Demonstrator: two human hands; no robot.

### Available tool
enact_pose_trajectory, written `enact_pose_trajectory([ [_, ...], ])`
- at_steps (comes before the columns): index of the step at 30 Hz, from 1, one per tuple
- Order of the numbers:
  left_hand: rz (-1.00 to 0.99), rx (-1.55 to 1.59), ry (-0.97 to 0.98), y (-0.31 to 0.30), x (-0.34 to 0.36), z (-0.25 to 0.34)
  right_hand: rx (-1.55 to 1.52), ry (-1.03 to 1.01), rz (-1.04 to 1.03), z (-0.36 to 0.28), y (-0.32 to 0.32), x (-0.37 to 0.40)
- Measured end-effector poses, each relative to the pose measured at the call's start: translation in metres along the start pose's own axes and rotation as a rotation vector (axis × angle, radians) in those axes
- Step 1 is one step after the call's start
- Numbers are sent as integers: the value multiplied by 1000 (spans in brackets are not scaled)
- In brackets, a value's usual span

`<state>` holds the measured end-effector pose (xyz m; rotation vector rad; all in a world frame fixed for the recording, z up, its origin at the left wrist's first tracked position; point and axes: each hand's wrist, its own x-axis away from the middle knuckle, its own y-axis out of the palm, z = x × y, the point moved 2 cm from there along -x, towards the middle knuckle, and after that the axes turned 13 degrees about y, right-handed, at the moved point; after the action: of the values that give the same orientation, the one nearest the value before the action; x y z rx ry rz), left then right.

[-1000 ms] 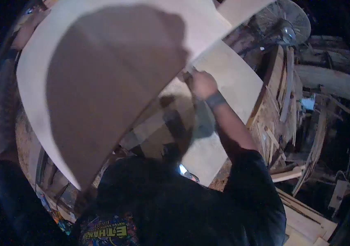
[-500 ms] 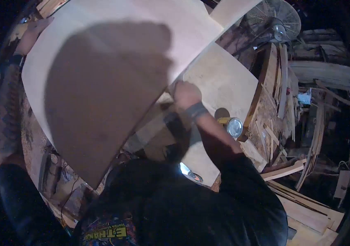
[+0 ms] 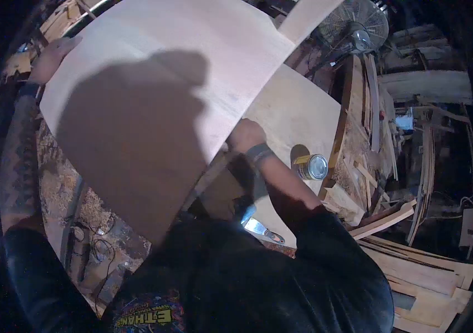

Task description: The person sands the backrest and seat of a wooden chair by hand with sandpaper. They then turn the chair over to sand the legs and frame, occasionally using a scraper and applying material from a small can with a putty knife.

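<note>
Scrap wood point(image 3: 426, 177) flanks the panel point(image 3: 164, 105), left fingers point(image 3: 70, 44) gripping one edge, right fingers point(image 3: 242, 133) opposite, their hold unclear.

The large panel point(image 3: 242, 44) is cream with a pinkish cast, crossed by a grey-brown shadow point(image 3: 125, 133). The lower board point(image 3: 303, 105) is pale tan; near its right edge the can point(image 3: 303, 167) shows yellow with a silver lid point(image 3: 318, 166). The person's black shirt point(image 3: 264, 277) has yellow lettering point(image 3: 150, 317) over a multicoloured print.
</note>
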<state>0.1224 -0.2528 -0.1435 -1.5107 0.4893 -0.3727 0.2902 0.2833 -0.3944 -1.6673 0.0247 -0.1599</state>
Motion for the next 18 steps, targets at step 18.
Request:
enact_pose_trajectory([
  [18,8,362,-2,-2,-8,12,-175,-269,-126,36,-29,-16],
])
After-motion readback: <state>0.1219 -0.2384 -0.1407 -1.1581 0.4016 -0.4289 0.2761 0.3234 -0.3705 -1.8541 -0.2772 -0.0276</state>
